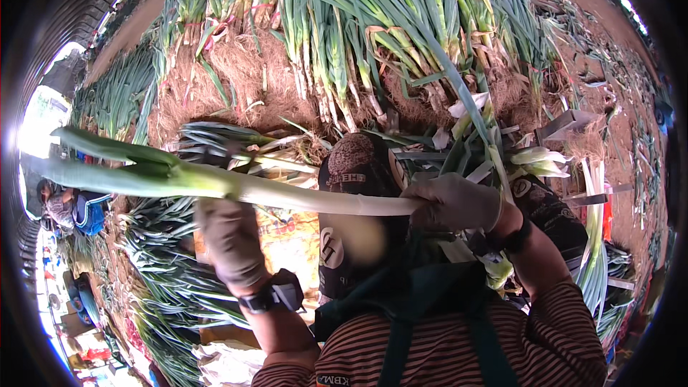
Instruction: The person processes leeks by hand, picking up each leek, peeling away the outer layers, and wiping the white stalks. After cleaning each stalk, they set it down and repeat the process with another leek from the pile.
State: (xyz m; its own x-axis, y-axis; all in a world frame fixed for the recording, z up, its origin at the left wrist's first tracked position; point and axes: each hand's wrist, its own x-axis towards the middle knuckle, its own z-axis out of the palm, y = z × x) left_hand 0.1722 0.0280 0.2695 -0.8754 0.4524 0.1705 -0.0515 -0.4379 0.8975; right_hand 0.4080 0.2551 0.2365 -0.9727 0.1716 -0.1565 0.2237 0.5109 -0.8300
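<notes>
One large green onion [308,196] stretches level across the view, its white end to the right and its green leaves to the left. My right hand [459,201], in a light work glove, is closed round the white end. My left hand [233,240], also gloved, is up against the stalk just below the point where it turns green. Motion blurs that hand, and its fingertips are partly hidden, so its grip cannot be made out. Beneath the stalk is my knee in dark printed cloth [347,161].
Bundles of green onions with roots [330,50] lie along the far side. More onions [179,272] are piled at left, beside an orange-yellow sack [290,244]. Peeled leaf scraps [541,161] and a metal bracket [566,125] are at right. Another person [64,208] sits far left.
</notes>
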